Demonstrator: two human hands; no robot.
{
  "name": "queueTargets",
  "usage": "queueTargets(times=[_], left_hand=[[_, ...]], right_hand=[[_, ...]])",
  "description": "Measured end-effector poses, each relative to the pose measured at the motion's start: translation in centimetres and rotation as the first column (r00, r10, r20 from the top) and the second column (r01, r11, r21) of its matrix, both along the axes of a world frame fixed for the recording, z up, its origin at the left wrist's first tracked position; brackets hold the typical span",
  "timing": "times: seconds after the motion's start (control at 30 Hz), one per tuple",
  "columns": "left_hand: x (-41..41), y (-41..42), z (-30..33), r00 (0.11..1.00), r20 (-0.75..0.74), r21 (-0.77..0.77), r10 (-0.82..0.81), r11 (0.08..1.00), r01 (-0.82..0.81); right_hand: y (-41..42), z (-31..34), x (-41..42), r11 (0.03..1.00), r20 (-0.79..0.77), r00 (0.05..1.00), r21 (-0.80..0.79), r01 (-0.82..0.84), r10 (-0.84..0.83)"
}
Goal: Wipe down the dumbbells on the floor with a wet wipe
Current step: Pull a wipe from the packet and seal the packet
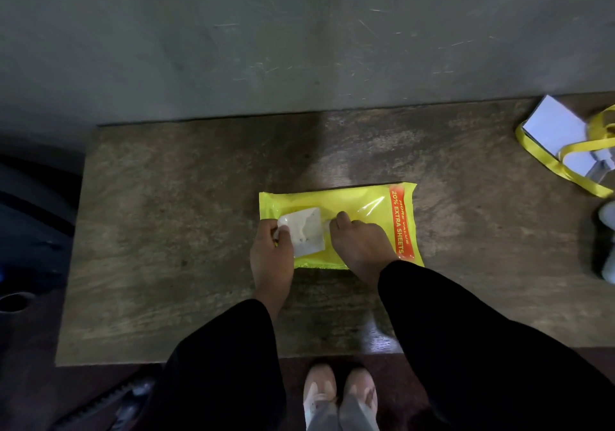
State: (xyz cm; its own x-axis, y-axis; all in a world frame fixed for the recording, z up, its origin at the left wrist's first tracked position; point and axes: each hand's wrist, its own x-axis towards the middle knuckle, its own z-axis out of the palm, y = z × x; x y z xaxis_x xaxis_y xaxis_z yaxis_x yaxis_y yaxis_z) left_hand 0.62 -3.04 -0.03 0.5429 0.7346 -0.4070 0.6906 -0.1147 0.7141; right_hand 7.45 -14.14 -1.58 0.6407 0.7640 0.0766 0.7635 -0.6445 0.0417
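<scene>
**Opening the wipe pack**

Still at the first step: yellow wipe pack point(336, 227) flat on the desk point(166, 231). Left hand point(271, 257) pinching the white flap point(304, 231), right hand point(359, 244) pressing the pack down, fingertips curled at the opening. Next, probably: drawing one sheet free. No dumbbells in view.

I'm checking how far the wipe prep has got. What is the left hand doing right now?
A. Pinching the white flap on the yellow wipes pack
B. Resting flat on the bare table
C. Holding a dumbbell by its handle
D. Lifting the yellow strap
A: the left hand pinches the edge of the white flap on the yellow wipes pack.
</scene>
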Motion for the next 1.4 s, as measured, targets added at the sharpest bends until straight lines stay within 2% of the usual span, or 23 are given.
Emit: queueTargets(times=[0.3, 0.43, 0.53, 0.6, 0.73, 0.83, 0.87, 0.93, 1.03, 1.13, 1.2, 1.3, 1.33, 1.4], left_hand=[[-0.1, -0.1, -0.3, 0.999, 0.016, -0.035, 0.043, 0.998, -0.042], [0.0, -0.1, 0.0, 0.999, 0.024, -0.04, 0.044, 0.998, -0.043], [0.3, -0.2, 0.1, 0.999, 0.021, -0.046, 0.04, 0.998, -0.039], [0.4, -0.3, -0.1, 0.998, 0.013, -0.047, 0.064, 0.997, -0.063], [0.3, -0.4, -0.3, 0.995, -0.002, -0.047, 0.097, 0.994, -0.097], [0.2, -0.6, -0.3, 0.994, 0.006, -0.06, 0.106, 0.993, -0.106], [0.1, -0.6, -0.3, 0.994, 0.011, -0.068, 0.112, 0.991, -0.111], [-0.1, -0.5, -0.5, 0.992, 0.022, -0.091, 0.124, 0.988, -0.121], [-0.3, -0.4, -0.7, 0.991, 0.034, -0.104, 0.132, 0.986, -0.128], [-0.1, -0.5, -0.7, 0.99, 0.038, -0.104, 0.139, 0.986, -0.134], [0.0, -0.6, -0.6, 0.989, 0.028, -0.103, 0.143, 0.985, -0.139], [0.1, -0.7, -0.5, 0.986, 0.015, -0.12, 0.164, 0.98, -0.161], [0.2, -0.7, -0.5, 0.984, 0.018, -0.129, 0.175, 0.977, -0.171], [0.5, -1.1, -0.2, 0.977, 0.048, -0.143, 0.207, 0.97, -0.198]], right_hand=[[-1.0, -0.6, 0.2, 0.996, 0.011, 1.0, 0.093, -0.016, 0.015], [-1.0, 0.5, 0.2, 0.973, -0.061, 0.995, 0.214, 0.085, -0.074], [-1.2, 0.0, 0.1, 0.931, -0.201, 0.97, 0.307, 0.197, -0.139], [-1.3, -0.7, -0.1, 0.935, -0.219, 0.964, 0.286, 0.209, -0.148], [-1.1, -0.8, -0.1, 0.975, -0.142, 0.986, 0.193, 0.112, -0.085], [-0.9, -0.2, -0.5, 0.925, -0.274, 0.95, 0.298, 0.235, -0.153], [-0.9, 0.2, -0.6, 0.877, -0.348, 0.919, 0.363, 0.314, -0.185], [-1.0, 0.6, -0.8, 0.721, -0.52, 0.814, 0.457, 0.521, -0.258], [-0.9, 1.4, -0.5, 0.352, -0.75, 0.592, 0.49, 0.797, -0.296], [-0.3, 2.4, -0.4, -0.04, -0.892, 0.437, 0.443, 0.895, -0.112], [-0.2, 3.5, 0.2, -0.272, -0.934, 0.354, 0.329, 0.904, 0.049], [-0.9, 5.1, 2.4, -0.428, -0.939, 0.341, 0.288, 0.857, 0.051], [-1.2, 5.6, 3.2, -0.441, -0.938, 0.347, 0.304, 0.844, 0.018], [-1.6, 6.5, 4.1, -0.405, -0.934, 0.355, 0.339, 0.849, -0.038]])
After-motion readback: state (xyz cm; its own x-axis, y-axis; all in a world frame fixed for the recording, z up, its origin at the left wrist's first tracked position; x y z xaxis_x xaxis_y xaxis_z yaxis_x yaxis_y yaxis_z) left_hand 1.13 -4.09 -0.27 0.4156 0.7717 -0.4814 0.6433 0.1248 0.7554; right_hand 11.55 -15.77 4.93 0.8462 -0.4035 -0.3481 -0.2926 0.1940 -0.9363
